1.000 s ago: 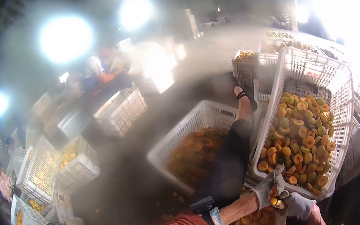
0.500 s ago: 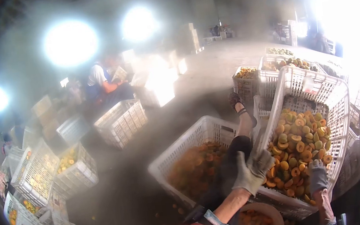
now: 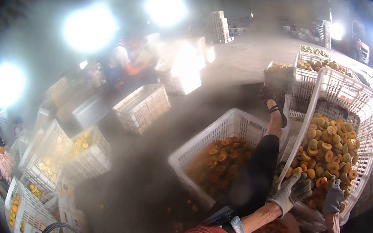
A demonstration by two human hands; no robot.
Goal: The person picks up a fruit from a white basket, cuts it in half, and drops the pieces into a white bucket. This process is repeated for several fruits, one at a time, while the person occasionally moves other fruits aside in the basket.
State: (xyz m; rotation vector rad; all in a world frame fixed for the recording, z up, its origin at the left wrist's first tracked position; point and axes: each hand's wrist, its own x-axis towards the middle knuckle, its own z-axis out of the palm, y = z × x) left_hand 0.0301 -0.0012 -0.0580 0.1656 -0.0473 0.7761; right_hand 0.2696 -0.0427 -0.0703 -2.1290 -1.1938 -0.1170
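Observation:
A large white plastic crate (image 3: 346,86) stands tilted at my right, its lower part full of halved, apricot-like fruit (image 3: 330,144). My left hand (image 3: 291,193), in a pale work glove, is at the crate's near left edge, its fingers spread toward the fruit. Lower in the same crate, my gloved right hand (image 3: 333,197) reaches in with fingers apart, the fingertips against the fruit. I cannot make out anything held in either hand. Below my left forearm is a round tub (image 3: 291,224) with orange fruit pieces, partly hidden by my arm.
Another white crate (image 3: 186,151) with fruit halves lies left of my outstretched leg (image 3: 262,158). More fruit crates (image 3: 308,75) stand behind the tilted one. Stacked crates (image 3: 45,151) fill the left side. A person (image 3: 120,62) is behind a crate (image 3: 141,105). Loose pieces lie on the floor.
The view has swung left, so the scene sits further right. My left hand has moved from over the crate's edge toward the fruit, nearer my right hand, which stays low in the crate.

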